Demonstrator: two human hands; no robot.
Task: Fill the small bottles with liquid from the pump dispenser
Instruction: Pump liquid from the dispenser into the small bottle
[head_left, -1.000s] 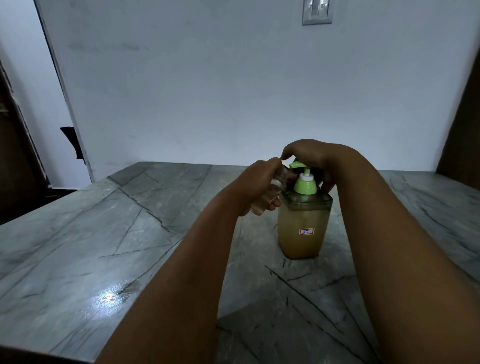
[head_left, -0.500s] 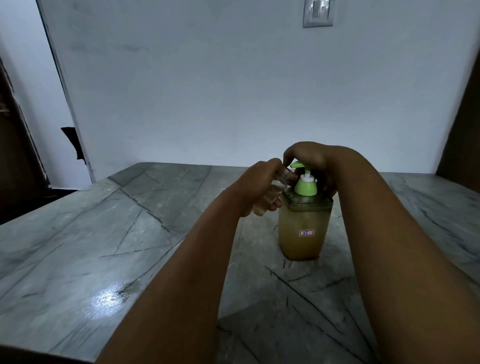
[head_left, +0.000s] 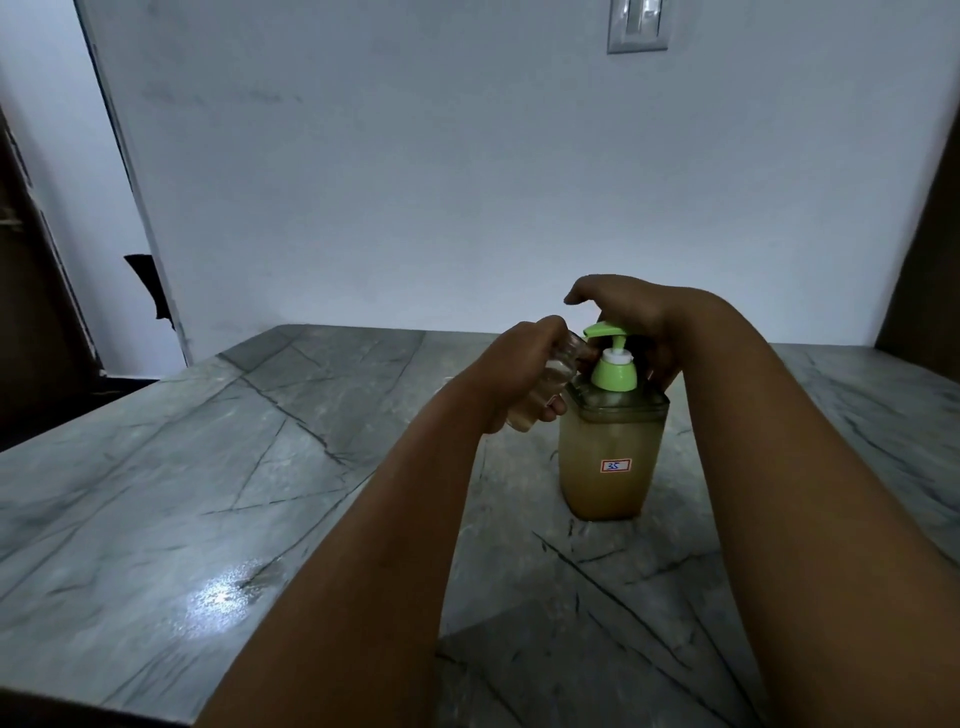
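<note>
While the fingers (head_left: 551, 332) of the left hand (head_left: 511, 376) are curled tight around a small clear bottle (head_left: 545, 384), they keep it tilted, its open mouth leaning up toward the green spout and seemingly touching its tip. A little pale liquid sits in the lower part of the glass. The bottle is off the bench, held in the air just beside the dispenser's shoulder.

The right hand (head_left: 631, 317) arches over the green pump head (head_left: 602, 330); its forefinger sticks out loosely above the spout and the other fingers drop behind the pump, so I cannot tell whether they press on it or grip anything. The pump stem stands raised above its green collar.

The pump dispenser (head_left: 610, 457) itself stands upright on the grey marble bench (head_left: 218, 467), toward the far right part of the top, well back from the near edge. Its square body is mostly full of cloudy amber liquid and carries a small red-edged label reading 35.

Both bare forearms reach in from the near edge. Behind the bench is a plain white wall with a light switch (head_left: 638, 25) high up.
</note>
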